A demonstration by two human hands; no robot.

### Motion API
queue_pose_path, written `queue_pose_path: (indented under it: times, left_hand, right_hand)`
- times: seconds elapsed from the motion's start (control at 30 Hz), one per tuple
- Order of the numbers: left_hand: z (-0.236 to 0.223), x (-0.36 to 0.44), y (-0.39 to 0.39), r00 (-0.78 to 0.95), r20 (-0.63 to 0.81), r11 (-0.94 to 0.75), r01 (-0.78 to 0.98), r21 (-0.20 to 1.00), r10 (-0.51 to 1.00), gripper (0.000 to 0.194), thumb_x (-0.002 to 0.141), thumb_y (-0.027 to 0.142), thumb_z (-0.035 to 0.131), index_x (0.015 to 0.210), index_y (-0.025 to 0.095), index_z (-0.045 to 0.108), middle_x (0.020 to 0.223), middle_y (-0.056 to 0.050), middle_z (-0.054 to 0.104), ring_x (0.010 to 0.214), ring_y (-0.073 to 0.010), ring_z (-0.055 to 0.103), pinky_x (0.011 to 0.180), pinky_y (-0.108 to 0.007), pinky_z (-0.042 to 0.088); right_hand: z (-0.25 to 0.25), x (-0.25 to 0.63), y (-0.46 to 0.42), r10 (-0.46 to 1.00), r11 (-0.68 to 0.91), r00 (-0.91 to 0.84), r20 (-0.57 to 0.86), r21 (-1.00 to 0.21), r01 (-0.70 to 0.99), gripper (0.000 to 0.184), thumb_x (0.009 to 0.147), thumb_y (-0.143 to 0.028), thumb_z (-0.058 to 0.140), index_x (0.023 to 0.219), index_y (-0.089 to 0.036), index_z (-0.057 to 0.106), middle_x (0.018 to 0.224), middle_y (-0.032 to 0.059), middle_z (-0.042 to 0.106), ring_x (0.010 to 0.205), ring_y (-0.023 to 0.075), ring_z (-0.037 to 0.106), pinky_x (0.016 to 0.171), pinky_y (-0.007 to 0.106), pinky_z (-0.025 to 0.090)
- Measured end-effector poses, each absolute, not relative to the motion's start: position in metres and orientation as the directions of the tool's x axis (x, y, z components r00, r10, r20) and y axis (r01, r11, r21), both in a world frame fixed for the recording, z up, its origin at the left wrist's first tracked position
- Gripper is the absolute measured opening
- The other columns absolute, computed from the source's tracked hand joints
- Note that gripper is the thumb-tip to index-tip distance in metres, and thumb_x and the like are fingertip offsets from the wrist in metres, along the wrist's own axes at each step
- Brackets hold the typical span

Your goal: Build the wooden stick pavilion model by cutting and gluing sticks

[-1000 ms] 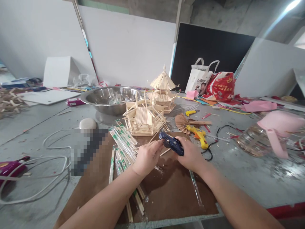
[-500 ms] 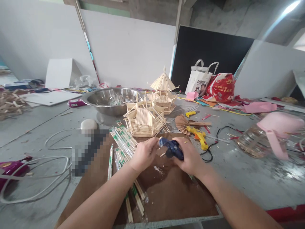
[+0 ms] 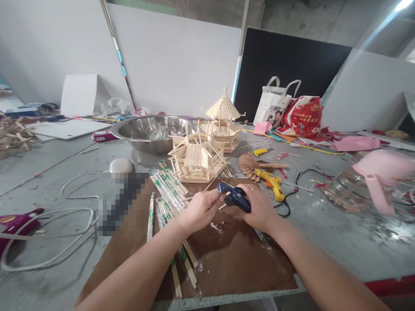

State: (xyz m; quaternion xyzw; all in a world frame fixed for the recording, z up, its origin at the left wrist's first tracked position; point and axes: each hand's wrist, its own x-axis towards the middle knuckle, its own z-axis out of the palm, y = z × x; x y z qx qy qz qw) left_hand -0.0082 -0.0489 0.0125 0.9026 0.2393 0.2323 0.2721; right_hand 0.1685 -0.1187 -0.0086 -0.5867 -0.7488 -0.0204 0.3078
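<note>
My right hand [image 3: 259, 206] is wrapped around a dark blue hand tool [image 3: 236, 197], which looks like a cutter; its exact kind is partly hidden by my fingers. My left hand [image 3: 201, 210] is closed in a pinch on a thin wooden chopstick [image 3: 186, 199], at the tool's head. Both hands are above a brown board [image 3: 246, 268]. Wrapped chopsticks [image 3: 168, 192] lie beside and under my left forearm. Just beyond my hands stands a small house model built of sticks [image 3: 197, 160], with a taller pagoda model [image 3: 223, 116] behind it.
A steel basin [image 3: 139, 144] stands behind the chopsticks. To the right are a yellow glue gun [image 3: 270, 183] with a black cord, a yellow utility knife [image 3: 261, 152] and a pink-lidded jug [image 3: 346, 190]. A white cable [image 3: 94, 216] loops at left. Bags [image 3: 272, 106] stand at the back.
The blue tool has turned slightly and its head now meets my left fingers. A stick's length now shows to the left of my left hand. The view has shifted slightly.
</note>
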Motion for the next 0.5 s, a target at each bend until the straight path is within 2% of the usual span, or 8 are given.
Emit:
queue_pose_path:
  times: [0.2, 0.5]
  left_hand:
    - [0.0152, -0.0079, -0.0505, 0.822, 0.154, -0.509, 0.182, 0.841, 0.549, 0.037, 0.081, 0.039, 0.029, 0.055, 0.015, 0.040, 0.050, 0.003, 0.042, 0.047, -0.0068, 0.040, 0.049, -0.019, 0.032]
    - [0.0156, -0.0083, -0.0504, 0.860, -0.005, -0.141, 0.090, 0.986, 0.511, 0.036, 0.078, 0.043, 0.039, 0.055, 0.015, 0.042, 0.044, 0.003, 0.047, 0.041, -0.0067, 0.043, 0.046, -0.020, 0.033]
  right_hand:
    - [-0.0099, 0.1722, -0.1189, 0.881, 0.295, -0.111, 0.461, -0.350, 0.889, 0.040, 0.064, -0.022, 0.051, 0.102, -0.015, 0.042, 0.094, 0.0104, 0.054, 0.090, 0.0224, 0.049, 0.076, 0.036, 0.039]
    - [-0.0108, 0.1747, -0.1185, 0.894, 0.282, -0.120, 0.431, -0.335, 0.899, 0.041, 0.062, -0.020, 0.049, 0.103, -0.016, 0.042, 0.093, 0.0093, 0.055, 0.087, 0.0222, 0.050, 0.075, 0.035, 0.040]
